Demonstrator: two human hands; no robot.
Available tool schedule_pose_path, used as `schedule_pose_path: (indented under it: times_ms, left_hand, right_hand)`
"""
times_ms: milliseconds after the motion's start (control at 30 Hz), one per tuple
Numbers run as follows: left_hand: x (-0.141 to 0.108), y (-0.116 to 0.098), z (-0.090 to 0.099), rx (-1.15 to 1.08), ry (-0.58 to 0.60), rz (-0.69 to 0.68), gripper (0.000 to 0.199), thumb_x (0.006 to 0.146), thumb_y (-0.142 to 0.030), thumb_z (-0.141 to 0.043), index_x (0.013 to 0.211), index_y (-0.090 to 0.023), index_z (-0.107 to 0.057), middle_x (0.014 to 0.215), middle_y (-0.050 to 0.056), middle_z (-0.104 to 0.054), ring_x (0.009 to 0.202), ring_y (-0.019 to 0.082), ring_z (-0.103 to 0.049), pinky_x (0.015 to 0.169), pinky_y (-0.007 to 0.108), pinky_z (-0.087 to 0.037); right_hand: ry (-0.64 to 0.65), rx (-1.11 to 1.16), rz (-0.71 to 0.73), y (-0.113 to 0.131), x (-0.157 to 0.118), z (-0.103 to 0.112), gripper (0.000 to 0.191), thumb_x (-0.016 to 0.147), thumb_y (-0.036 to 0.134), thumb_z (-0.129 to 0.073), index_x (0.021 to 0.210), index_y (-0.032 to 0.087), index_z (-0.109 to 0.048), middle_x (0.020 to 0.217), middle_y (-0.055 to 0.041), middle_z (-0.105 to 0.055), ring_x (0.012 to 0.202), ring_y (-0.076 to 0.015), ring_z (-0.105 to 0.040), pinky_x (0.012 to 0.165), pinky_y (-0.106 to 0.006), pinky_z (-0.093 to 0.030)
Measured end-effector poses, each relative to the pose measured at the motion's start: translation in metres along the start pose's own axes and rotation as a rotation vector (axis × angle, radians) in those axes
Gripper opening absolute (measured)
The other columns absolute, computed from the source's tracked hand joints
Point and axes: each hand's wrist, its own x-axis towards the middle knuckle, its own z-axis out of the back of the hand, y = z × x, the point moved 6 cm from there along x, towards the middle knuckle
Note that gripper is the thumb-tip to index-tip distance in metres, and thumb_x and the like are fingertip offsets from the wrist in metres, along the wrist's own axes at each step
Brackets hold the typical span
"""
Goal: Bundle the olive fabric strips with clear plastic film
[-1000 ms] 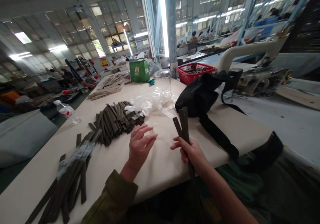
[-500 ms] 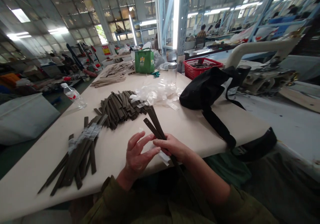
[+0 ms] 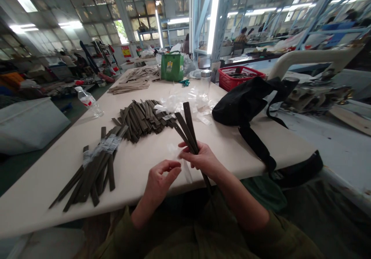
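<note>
At the near edge of the table: both hands are raised, set close together with a narrow gap between.
Right hand: its fingers are wrapped around several dark strips, whose upper ends are fanned out above the fist and whose lower ends are slanted down past the table edge.
Left hand: the fingers are curled and the thumb and forefinger brought nearly together; whether anything is pinched there cannot be told.
Clear strip: it is seen hanging between the hands, blurred; by which hand it is held cannot be told.
Forearms: both are angled inward from the lower corners, bared below rolled green sleeves.
Left side: a taped bundle is laid slantwise, with a loose pile spread beyond it and a plastic bottle placed near the far-left edge.
Ahead: clear plastic pieces are scattered beside a lidded jar; a green bag is placed behind.
Right side: the way to the red basket is partly blocked by a black bag.
</note>
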Motion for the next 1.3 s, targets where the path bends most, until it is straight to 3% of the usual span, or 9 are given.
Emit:
schedule_pose_path:
  times_ms: [133,300,433,633,867,933,1133,1200,1300]
  left_hand:
    - [0.006,0.005,-0.022,-0.25,0.105,0.155,0.032,0.082,-0.043,-0.06,0.079,-0.014,-0.073,0.076,0.005,-0.071,0.075,0.018,-0.063,0.072,0.027,-0.048]
    - [0.006,0.018,-0.034,-0.491,0.115,0.255,0.036,0.085,-0.044,-0.057,0.087,-0.011,-0.073,0.083,0.01,-0.073,0.081,0.021,-0.065,0.08,0.032,-0.049]
    - [0.003,0.021,-0.034,-0.495,0.117,0.281,0.03,0.082,-0.039,-0.063,0.087,-0.012,-0.073,0.083,0.01,-0.073,0.077,0.019,-0.064,0.078,0.031,-0.049]
    - [-0.002,0.024,-0.038,-0.584,0.124,0.369,0.023,0.069,-0.03,-0.075,0.085,-0.015,-0.067,0.07,0.002,-0.068,0.061,0.011,-0.058,0.061,0.023,-0.045]
    - [0.004,0.025,-0.033,-0.453,0.053,0.274,0.021,0.063,-0.027,-0.075,0.066,-0.015,-0.058,0.054,-0.005,-0.055,0.049,0.008,-0.047,0.05,0.021,-0.037]
    - [0.003,0.025,-0.035,-0.437,0.081,0.276,0.02,0.063,-0.027,-0.075,0.07,-0.015,-0.06,0.055,-0.005,-0.056,0.049,0.008,-0.048,0.051,0.021,-0.037]
    - [-0.009,0.022,-0.045,-0.285,0.312,0.346,0.017,0.072,-0.03,-0.069,0.07,-0.014,-0.071,0.056,0.001,-0.063,0.054,0.012,-0.054,0.057,0.025,-0.043]
    - [-0.008,0.022,-0.042,-0.333,0.29,0.367,0.018,0.073,-0.031,-0.07,0.073,-0.014,-0.073,0.065,0.004,-0.069,0.061,0.014,-0.059,0.064,0.026,-0.047]
    - [0.0,0.025,-0.031,-0.563,0.156,0.403,0.022,0.071,-0.034,-0.074,0.073,-0.012,-0.073,0.073,0.007,-0.071,0.071,0.015,-0.063,0.075,0.027,-0.049]
  right_hand:
    - [0.003,-0.009,-0.023,0.003,-0.006,-0.008,0.025,0.065,0.023,-0.068,0.089,0.017,-0.066,0.065,0.004,-0.062,0.043,-0.0051,-0.047,0.036,-0.016,-0.031]
    - [0.001,0.048,-0.027,-0.003,-0.005,-0.004,0.024,0.07,0.026,-0.064,0.091,0.017,-0.065,0.068,0.0021,-0.065,0.044,-0.0066,-0.051,0.038,-0.017,-0.035]
    - [0.003,0.069,-0.031,-0.012,-0.002,0.0,0.024,0.071,0.027,-0.064,0.093,0.017,-0.065,0.073,0.0011,-0.067,0.045,-0.0066,-0.052,0.04,-0.018,-0.038]
    - [-0.026,0.016,0.001,-0.013,-0.004,-0.001,0.025,0.07,0.029,-0.064,0.091,0.017,-0.067,0.073,0.0015,-0.066,0.044,-0.0055,-0.047,0.038,-0.018,-0.037]
    - [0.004,-0.108,0.071,-0.009,-0.008,-0.002,0.036,0.068,0.031,-0.071,0.101,0.018,-0.065,0.075,0.0018,-0.065,0.048,-0.0073,-0.05,0.041,-0.019,-0.039]
    - [-0.015,-0.17,0.119,-0.008,-0.008,-0.001,0.03,0.071,0.028,-0.068,0.099,0.018,-0.066,0.074,0.0016,-0.067,0.049,-0.0081,-0.051,0.043,-0.02,-0.04]
    - [0.02,-0.263,0.201,-0.002,-0.009,-0.006,0.021,0.079,0.023,-0.059,0.098,0.018,-0.065,0.074,-0.0011,-0.072,0.063,-0.0136,-0.061,0.055,-0.022,-0.047]
    - [-0.017,-0.332,0.206,0.002,-0.012,-0.002,0.023,0.082,0.026,-0.058,0.103,0.019,-0.063,0.077,-0.0007,-0.071,0.058,-0.0122,-0.059,0.052,-0.022,-0.045]
    - [-0.048,-0.385,0.179,0.003,-0.021,0.005,0.023,0.091,0.034,-0.049,0.104,0.02,-0.061,0.081,-0.0006,-0.069,0.047,-0.0092,-0.052,0.045,-0.021,-0.042]
